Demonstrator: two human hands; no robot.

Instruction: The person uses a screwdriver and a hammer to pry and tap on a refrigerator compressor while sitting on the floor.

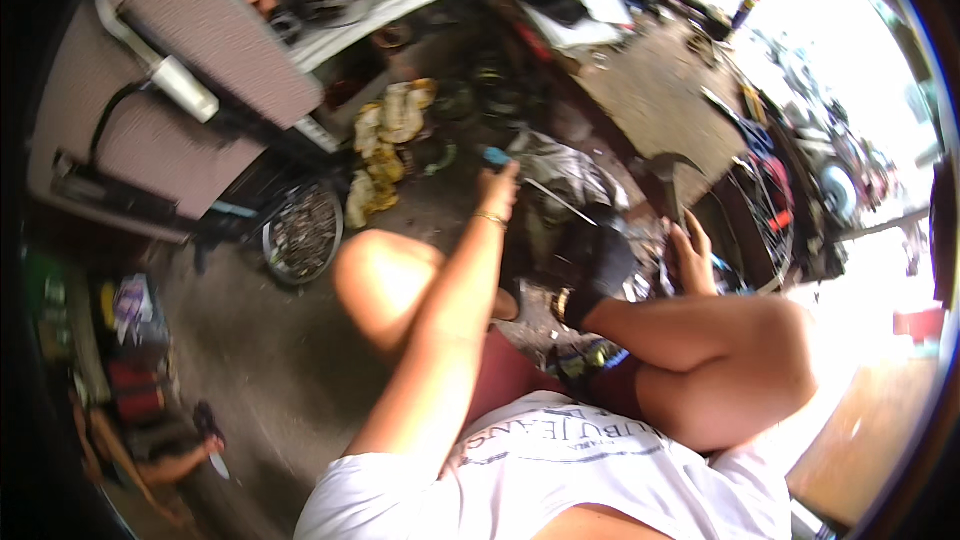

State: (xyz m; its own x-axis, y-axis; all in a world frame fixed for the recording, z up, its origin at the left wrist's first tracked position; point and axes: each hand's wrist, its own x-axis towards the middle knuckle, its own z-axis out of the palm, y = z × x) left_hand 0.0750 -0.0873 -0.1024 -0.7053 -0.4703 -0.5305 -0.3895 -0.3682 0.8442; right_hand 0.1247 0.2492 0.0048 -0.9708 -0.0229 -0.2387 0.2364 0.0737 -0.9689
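My left hand [497, 192] is closed around the blue handle of a screwdriver [494, 156]. Its long thin metal shaft slants down to the right, and the tip ends beside a dark, blurred shape [598, 252] near my right lower leg. My right hand [692, 256] is closed around the handle of a hammer [672, 172], whose dark, curved head points away from me. A crumpled grey plastic sheet [572, 168] lies just beyond the screwdriver shaft. Whatever the tip touches is too blurred to tell.
A round container of small bits [302, 232] stands left of my knee. Yellow-stained cloths [382, 145] lie beyond it. Ahead right, a wooden board [650, 80] bears papers; cluttered tools and cables [770, 190] crowd the right. A pinkish panel [220, 30] rises at far left.
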